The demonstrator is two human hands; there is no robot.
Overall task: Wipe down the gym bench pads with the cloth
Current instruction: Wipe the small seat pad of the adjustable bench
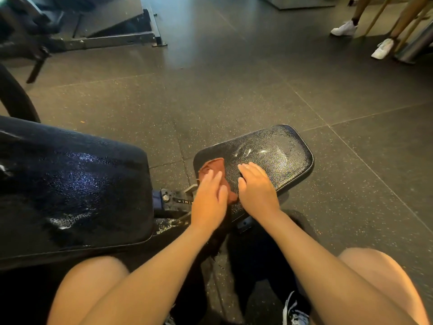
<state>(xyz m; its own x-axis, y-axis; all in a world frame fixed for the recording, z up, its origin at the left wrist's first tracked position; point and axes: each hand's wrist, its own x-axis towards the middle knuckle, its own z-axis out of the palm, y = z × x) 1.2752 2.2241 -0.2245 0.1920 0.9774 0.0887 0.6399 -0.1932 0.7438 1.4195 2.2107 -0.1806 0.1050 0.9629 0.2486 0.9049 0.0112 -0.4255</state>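
Your flat left hand (209, 195) presses the rust-brown cloth (214, 165); uneven pressure could bunch it, leaving the seat pad (276, 146) streaked.

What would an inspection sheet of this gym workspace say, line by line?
Surface: seat pad streaked and shiny; back pad has wet patches.
Job's things: brown cloth lies on the seat pad's left end.
Clutter: nothing seen.
Grippers: left hand presses flat on the cloth; right hand rests on the seat pad, holding nothing.
Cables: nothing seen.
Surroundings: speckled rubber floor; machine frame; another person's white shoes.
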